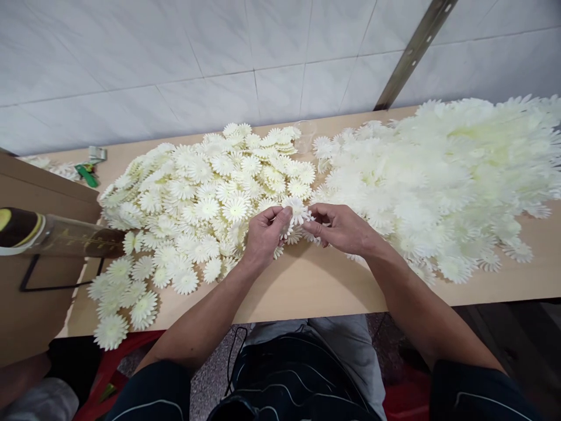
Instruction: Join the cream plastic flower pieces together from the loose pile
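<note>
The person's left hand [265,231] has a white flower [297,210] pinched between thumb and fingers, kinda between the left flower pile [199,190] and right flower pile [438,175]. The right hand [339,227] is half-curled at the flower's right edge, can't tell if it's gripping anything.

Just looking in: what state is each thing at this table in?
Left hand: closed, pinching a white flower
Right hand: fingers bent, at the flower's edge; grip unclear
White flower: petals spread
Left flower heap: loose, overlapping
Right flower heap: loose, overlapping
Green object: lying on the table
Clear cylinder: contents unclear
</note>
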The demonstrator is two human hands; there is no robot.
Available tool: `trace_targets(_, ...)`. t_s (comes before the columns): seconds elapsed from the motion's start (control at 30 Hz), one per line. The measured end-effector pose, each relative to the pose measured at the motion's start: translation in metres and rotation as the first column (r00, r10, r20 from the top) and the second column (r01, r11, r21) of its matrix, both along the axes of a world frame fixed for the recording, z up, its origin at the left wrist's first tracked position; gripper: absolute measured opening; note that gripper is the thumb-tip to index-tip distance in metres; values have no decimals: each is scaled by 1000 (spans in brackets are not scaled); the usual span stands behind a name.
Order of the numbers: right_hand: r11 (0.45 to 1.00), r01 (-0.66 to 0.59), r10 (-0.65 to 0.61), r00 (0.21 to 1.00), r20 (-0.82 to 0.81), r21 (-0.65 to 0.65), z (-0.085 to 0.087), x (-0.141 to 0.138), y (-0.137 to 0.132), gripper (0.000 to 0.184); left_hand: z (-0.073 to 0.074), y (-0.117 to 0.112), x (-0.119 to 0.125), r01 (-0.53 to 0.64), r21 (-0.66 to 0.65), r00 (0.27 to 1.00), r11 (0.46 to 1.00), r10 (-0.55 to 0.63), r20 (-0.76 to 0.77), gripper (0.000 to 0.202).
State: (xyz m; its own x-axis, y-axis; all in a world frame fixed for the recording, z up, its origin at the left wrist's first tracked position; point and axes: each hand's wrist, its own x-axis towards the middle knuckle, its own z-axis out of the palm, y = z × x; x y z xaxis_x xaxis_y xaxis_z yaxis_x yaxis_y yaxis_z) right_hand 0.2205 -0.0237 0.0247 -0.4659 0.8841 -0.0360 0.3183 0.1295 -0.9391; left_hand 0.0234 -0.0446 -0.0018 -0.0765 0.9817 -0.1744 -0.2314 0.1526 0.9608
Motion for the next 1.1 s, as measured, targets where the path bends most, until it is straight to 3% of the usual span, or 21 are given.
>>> trace_targets(0.17,997,46,-49,997,-62,-58,-4,-9,-3,56,-7,0,-1,-25,59,995,998,31,-100,50)
trace_targets(0.27,995,95,-95,995,0,7,-4,-12,-5,48,-10,0,-2,-67,119,976,991,90,-200,47)
trace_targets(0.43,987,108,-121,988,100,121,-4,-13,-6,30,-8,0,-3,-103,147,974,984,130,-187,46)
trace_targets(0.67,994,110,-109,990,-93,4,-12,-14,-4,63,-7,-1,-2,-91,139,978,986,115,-172,47)
trace_targets(1.0,966,141,-165,982,97,219,-6,-18,-7,65,-7,-3,-1,-74,156,975,985,104,-195,49)
trace_targets(1.1,953,154,-191,974,121,260,-7,-17,-7,57,-8,-2,-2,-81,181,973,980,117,-199,49)
